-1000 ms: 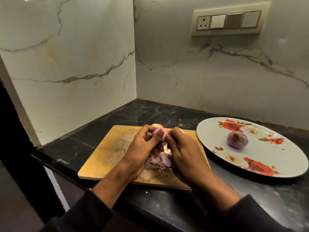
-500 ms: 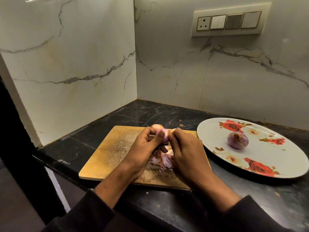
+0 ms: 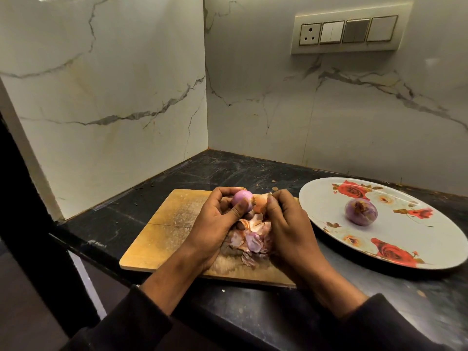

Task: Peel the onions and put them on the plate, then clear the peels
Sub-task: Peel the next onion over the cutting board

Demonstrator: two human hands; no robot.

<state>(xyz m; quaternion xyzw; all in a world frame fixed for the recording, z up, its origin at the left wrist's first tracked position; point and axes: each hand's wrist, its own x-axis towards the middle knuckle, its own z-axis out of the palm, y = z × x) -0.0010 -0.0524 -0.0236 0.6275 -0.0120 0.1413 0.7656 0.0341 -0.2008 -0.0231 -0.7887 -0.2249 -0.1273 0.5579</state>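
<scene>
My left hand [image 3: 215, 224] grips a small pink onion [image 3: 242, 198] above the far part of the wooden cutting board [image 3: 162, 231]. Its thumb lies across the onion's front. My right hand [image 3: 286, 224] pinches a strip of papery orange skin [image 3: 260, 202] that still hangs from the onion's right side. A heap of pink and brown peels [image 3: 250, 243] lies on the board between my wrists. One peeled purple onion [image 3: 361, 212] rests near the middle of the white rose-patterned plate [image 3: 430, 239] to the right.
The board and plate sit on a black stone counter [image 3: 126, 211] in a corner of two white marble walls. The counter's front edge runs just below the board. A switch panel [image 3: 349, 31] is mounted on the right wall.
My hands have parted a little: the right hand pulled a strip of skin away to the right, baring more of the onion in my left hand.
</scene>
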